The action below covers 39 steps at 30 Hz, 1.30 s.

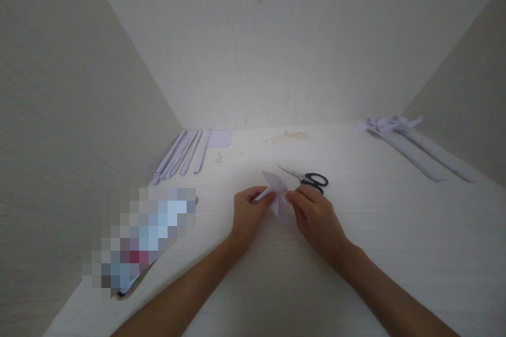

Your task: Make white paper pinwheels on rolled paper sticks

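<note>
Both my hands hold a small folded piece of pale lilac paper [279,196] just above the white table [356,253], near its middle. My left hand [248,212] pinches the paper's left side, fingers curled around a narrow rolled part. My right hand [314,216] pinches its right side. The paper fans out upward and downward between the fingertips. Black-handled scissors [307,177] lie shut on the table just behind my right hand, blades pointing left.
Several folded lilac paper strips [181,154] and a flat lilac sheet [220,138] lie at the back left. More long folded strips [415,150] lie at the back right. A blurred-out object [142,237] sits at the left. Walls enclose three sides.
</note>
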### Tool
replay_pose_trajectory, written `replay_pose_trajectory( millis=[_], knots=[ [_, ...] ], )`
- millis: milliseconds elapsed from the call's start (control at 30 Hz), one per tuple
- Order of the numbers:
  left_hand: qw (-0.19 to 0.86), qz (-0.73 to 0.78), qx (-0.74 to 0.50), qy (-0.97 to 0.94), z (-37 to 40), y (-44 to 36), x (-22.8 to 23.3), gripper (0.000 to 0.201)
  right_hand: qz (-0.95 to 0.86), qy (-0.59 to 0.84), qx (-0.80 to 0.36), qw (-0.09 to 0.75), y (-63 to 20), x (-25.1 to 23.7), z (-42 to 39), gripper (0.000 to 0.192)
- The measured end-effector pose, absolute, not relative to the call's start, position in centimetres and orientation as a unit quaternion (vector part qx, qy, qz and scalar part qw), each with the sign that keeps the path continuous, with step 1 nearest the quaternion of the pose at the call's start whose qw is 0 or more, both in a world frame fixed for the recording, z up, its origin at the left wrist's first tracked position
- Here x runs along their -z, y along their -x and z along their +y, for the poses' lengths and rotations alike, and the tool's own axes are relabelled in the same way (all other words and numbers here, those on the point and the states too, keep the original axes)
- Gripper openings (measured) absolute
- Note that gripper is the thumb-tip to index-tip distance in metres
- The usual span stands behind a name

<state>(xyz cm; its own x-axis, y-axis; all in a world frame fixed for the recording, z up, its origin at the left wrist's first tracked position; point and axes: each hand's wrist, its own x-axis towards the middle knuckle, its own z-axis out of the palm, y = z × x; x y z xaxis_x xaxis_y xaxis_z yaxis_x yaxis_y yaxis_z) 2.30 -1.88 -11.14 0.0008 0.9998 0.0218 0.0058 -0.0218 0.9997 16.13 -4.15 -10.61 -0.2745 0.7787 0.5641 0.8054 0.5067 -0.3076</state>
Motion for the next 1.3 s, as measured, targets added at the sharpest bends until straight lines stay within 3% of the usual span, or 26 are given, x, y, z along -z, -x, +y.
replay_pose_trajectory(
  millis=[867,1300],
  knots=[
    [0.490,0.502,-0.516,-0.491,-2.02,-2.44,11.10,0.014,-0.809,0.492,0.028,0.320,-16.04,10.28,-4.41,0.020],
    [0.468,0.518,-0.514,-0.499,-2.06,-2.56,10.95,0.015,-0.785,0.504,0.019,0.360,-15.91,10.55,-4.41,0.017]
  ],
)
